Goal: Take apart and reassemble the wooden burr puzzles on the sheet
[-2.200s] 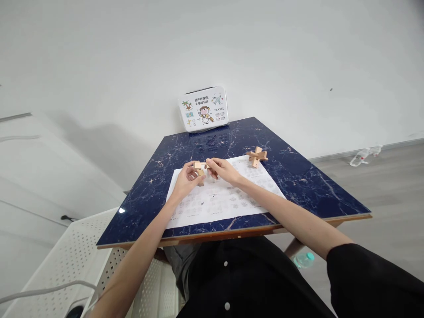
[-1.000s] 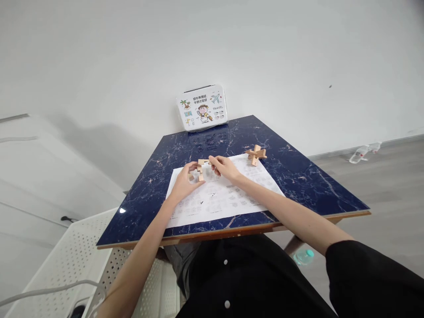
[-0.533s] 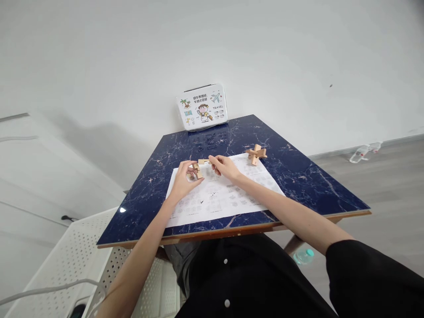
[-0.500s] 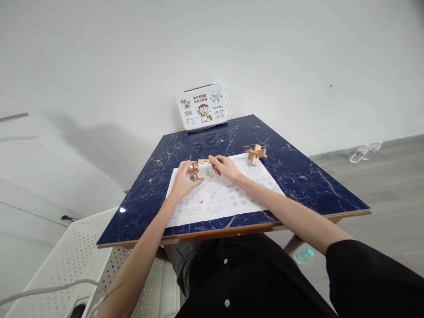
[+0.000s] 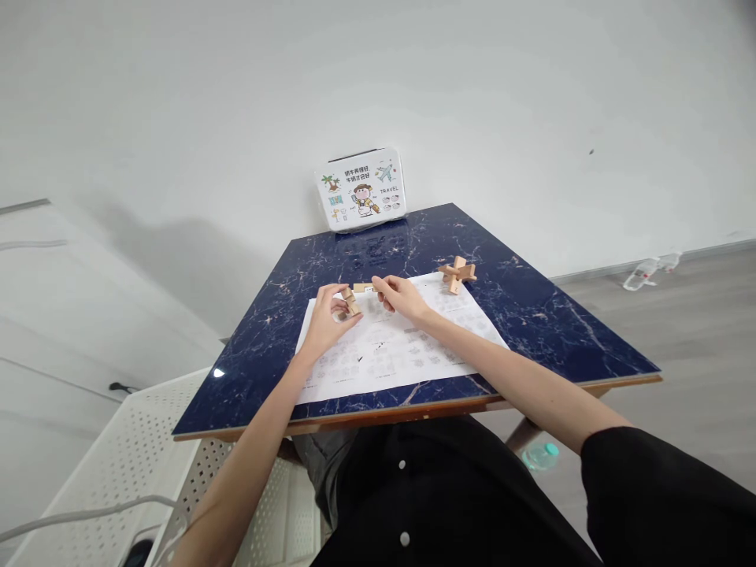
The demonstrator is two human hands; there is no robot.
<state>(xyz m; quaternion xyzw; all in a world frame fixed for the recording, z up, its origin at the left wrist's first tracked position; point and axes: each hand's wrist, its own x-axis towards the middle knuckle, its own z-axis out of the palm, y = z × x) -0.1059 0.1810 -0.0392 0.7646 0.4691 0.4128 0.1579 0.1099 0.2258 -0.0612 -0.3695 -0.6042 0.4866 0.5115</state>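
My left hand (image 5: 327, 319) is closed around some notched wooden puzzle pieces (image 5: 350, 302), thumb below and fingers above. Just to the right, my right hand (image 5: 399, 298) pinches one end of a light wooden notched bar (image 5: 360, 287). The bar's free end points left, close to the pieces in my left hand; whether they touch I cannot tell. Both hands are above the far part of a printed paper sheet (image 5: 378, 370) with small diagrams on it. At the sheet's far right corner rests an interlocking wooden cross puzzle (image 5: 457, 276).
The sheet lies on a dark blue marbled table (image 5: 260, 354). A white illustrated case (image 5: 363, 190) leans against the wall at the back. To the left stands a white perforated cart (image 5: 147, 425) with a cable. Plastic bottles (image 5: 641, 274) lie on the floor at right.
The wooden pieces in my left hand have turned slightly, showing another face. My right hand with the notched bar has hardly moved.
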